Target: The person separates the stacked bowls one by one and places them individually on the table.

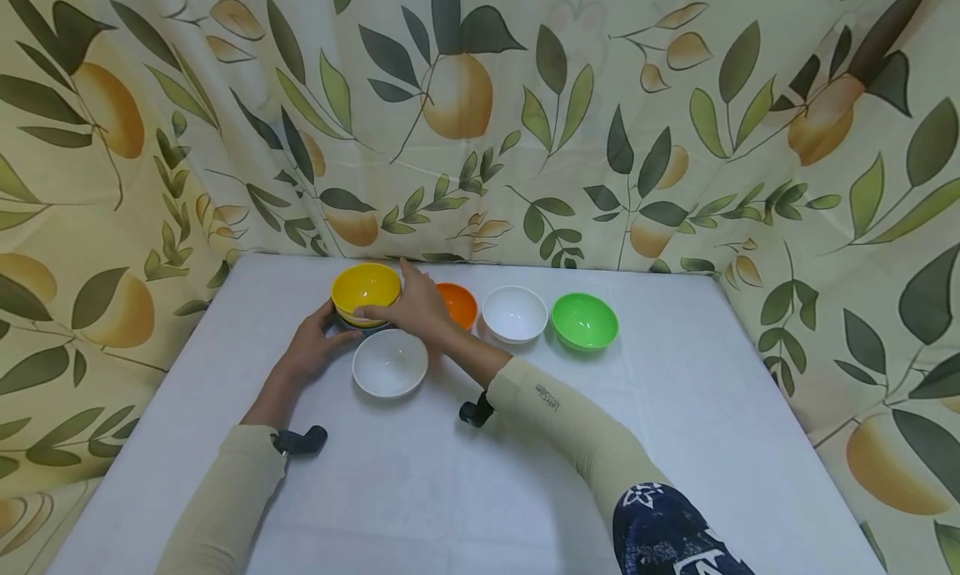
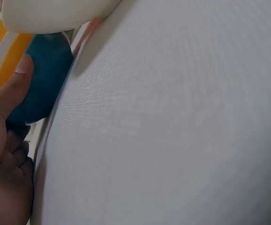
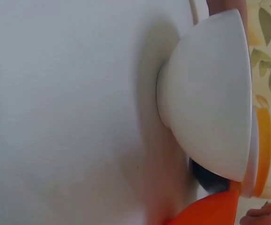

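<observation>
A stack of nested bowls stands at the back left of the table. Its top is a yellow bowl (image 1: 366, 285); a white rim and another yellow band show below it, above a blue bowl (image 2: 51, 79) at the base. My left hand (image 1: 311, 347) holds the stack from the left, its thumb against the side and the other fingers partly hidden. From the right, my right hand (image 1: 415, 307) grips the yellow bowl, thumb in front and fingers behind. A white bowl (image 1: 390, 365) sits upright just in front of the stack.
Right of the stack, an orange bowl (image 1: 460, 305), a second white bowl (image 1: 514, 315) and a green bowl (image 1: 585, 322) stand in a row. The orange one is partly behind my right hand. A patterned curtain (image 1: 525, 142) hangs along the rear edge of the white-covered table (image 1: 450, 492).
</observation>
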Available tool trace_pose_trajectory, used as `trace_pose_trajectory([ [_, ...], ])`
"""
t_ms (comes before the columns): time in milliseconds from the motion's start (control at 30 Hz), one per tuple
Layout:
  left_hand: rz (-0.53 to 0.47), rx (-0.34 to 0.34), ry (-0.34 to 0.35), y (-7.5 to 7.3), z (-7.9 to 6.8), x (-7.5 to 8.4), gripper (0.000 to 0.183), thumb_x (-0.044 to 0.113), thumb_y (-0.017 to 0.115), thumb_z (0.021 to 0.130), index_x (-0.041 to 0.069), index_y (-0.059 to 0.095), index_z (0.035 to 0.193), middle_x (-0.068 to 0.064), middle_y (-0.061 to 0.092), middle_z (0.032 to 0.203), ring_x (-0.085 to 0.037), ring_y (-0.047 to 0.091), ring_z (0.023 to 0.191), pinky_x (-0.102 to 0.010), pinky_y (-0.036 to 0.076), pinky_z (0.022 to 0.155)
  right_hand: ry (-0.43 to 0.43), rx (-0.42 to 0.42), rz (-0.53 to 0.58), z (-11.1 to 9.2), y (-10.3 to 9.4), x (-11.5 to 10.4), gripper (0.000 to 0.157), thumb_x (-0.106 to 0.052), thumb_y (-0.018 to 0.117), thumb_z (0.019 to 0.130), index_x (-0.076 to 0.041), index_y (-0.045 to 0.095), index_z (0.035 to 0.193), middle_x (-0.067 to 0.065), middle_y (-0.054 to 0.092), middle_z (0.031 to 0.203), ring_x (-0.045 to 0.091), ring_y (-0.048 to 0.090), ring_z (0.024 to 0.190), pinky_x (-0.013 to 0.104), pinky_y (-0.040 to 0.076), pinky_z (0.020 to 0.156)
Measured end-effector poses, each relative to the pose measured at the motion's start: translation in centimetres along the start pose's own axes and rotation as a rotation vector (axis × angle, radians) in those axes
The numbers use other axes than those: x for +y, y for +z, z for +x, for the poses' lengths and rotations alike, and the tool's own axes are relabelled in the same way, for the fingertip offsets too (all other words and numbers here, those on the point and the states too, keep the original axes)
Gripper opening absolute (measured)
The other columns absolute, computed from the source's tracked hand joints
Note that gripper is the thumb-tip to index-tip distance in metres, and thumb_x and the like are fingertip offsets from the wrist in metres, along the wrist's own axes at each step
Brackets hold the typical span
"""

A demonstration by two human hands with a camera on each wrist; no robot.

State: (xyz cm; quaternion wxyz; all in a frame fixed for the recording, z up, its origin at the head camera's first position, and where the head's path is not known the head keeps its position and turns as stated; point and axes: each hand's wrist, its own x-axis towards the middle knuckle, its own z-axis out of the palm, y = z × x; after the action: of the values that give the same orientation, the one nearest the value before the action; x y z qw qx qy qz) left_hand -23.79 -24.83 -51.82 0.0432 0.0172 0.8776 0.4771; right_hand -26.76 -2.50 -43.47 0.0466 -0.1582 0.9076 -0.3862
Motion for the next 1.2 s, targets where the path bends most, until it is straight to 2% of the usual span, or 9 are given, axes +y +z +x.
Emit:
trace_pose_trajectory([
  [133, -0.008, -0.002, 0.009, 0.0, -0.2, 0.1, 0.099, 0.031, 0.081, 0.095, 0.013, 0.019, 0.17, -0.016, 0.023, 0.172, -0.039, 0.017, 0.158, -0.059, 0.015, 0.128, 0.019, -0.037, 0.014, 0.5, 0.3, 0.2, 0.121, -0.06, 0.091, 0.076, -0.004, 0.03, 0.165, 0.015, 0.053, 0.155, 0.033, 0.052, 0.137, 0.049, 0.048, 0.113],
  [233, -0.01, -0.004, 0.013, 0.1, -0.3, 0.2, 0.099, 0.032, 0.081, 0.095, 0.012, 0.019, 0.169, -0.016, 0.023, 0.172, -0.04, 0.017, 0.158, -0.059, 0.015, 0.128, -0.009, -0.057, 0.024, 0.7, 0.4, 0.3, 0.112, -0.056, 0.093, 0.075, -0.004, 0.04, 0.159, 0.01, 0.063, 0.14, 0.027, 0.061, 0.121, 0.043, 0.054, 0.105],
  [400, -0.013, 0.001, 0.007, 0.1, -0.3, 0.2, 0.1, 0.034, 0.082, 0.094, 0.012, 0.019, 0.169, -0.016, 0.022, 0.172, -0.039, 0.016, 0.159, -0.059, 0.014, 0.128, -0.052, -0.049, 0.038, 0.9, 0.8, 0.5, 0.097, -0.05, 0.096, 0.074, -0.008, 0.05, 0.149, 0.004, 0.068, 0.123, 0.018, 0.064, 0.105, 0.034, 0.057, 0.094],
  [600, -0.021, 0.001, -0.004, -0.1, -0.2, 0.0, 0.1, 0.034, 0.083, 0.093, 0.015, 0.021, 0.17, -0.014, 0.023, 0.173, -0.038, 0.016, 0.159, -0.06, 0.013, 0.129, -0.029, -0.034, 0.06, 1.1, 1.1, 0.4, 0.095, -0.049, 0.095, 0.076, -0.008, 0.051, 0.149, 0.003, 0.067, 0.121, 0.017, 0.062, 0.101, 0.031, 0.058, 0.091],
  [733, -0.019, -0.001, 0.001, -0.1, -0.1, 0.0, 0.099, 0.033, 0.083, 0.093, 0.016, 0.021, 0.17, -0.013, 0.023, 0.173, -0.037, 0.016, 0.159, -0.059, 0.013, 0.129, -0.024, -0.02, 0.077, 1.2, 1.2, 0.3, 0.089, -0.046, 0.095, 0.077, -0.008, 0.054, 0.145, 0.004, 0.068, 0.12, 0.017, 0.063, 0.101, 0.03, 0.058, 0.091],
  [1067, -0.024, 0.001, -0.035, 0.0, -0.2, 0.5, 0.1, 0.03, 0.083, 0.094, 0.019, 0.019, 0.17, -0.012, 0.021, 0.173, -0.037, 0.014, 0.16, -0.059, 0.013, 0.129, -0.063, 0.02, 0.112, 1.2, 1.0, 0.0, 0.095, -0.04, 0.097, 0.075, -0.007, 0.049, 0.15, 0.007, 0.066, 0.131, 0.02, 0.064, 0.109, 0.03, 0.058, 0.095],
  [1200, -0.027, 0.003, -0.022, 0.0, -0.2, 0.5, 0.1, 0.031, 0.083, 0.094, 0.019, 0.02, 0.17, -0.011, 0.022, 0.173, -0.036, 0.016, 0.159, -0.058, 0.014, 0.129, -0.063, 0.036, 0.126, 1.0, 0.9, -0.2, 0.095, -0.038, 0.097, 0.076, -0.008, 0.048, 0.152, 0.007, 0.065, 0.135, 0.019, 0.063, 0.112, 0.029, 0.057, 0.099],
])
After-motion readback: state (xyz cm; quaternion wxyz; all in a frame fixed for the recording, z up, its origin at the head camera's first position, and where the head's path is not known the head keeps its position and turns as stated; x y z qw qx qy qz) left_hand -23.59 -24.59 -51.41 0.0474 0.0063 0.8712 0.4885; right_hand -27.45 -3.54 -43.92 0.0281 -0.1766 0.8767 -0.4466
